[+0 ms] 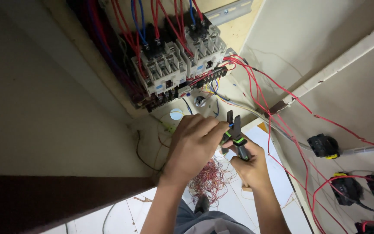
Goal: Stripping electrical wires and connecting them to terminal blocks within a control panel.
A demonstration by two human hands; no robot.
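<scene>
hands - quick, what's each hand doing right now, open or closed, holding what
Left hand: closed, fingertips pinching a thin blue wire at the tool's jaws.
Right hand: closed around the green-and-black wire stripper.

Both forearms are raised side by side from below. The left hand (194,145) is curled, knuckles up, fingertips pinched together at its upper right. The right hand (248,162) is closed in a fist just beside it.

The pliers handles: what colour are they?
Black with green, seen in the head view.
</scene>
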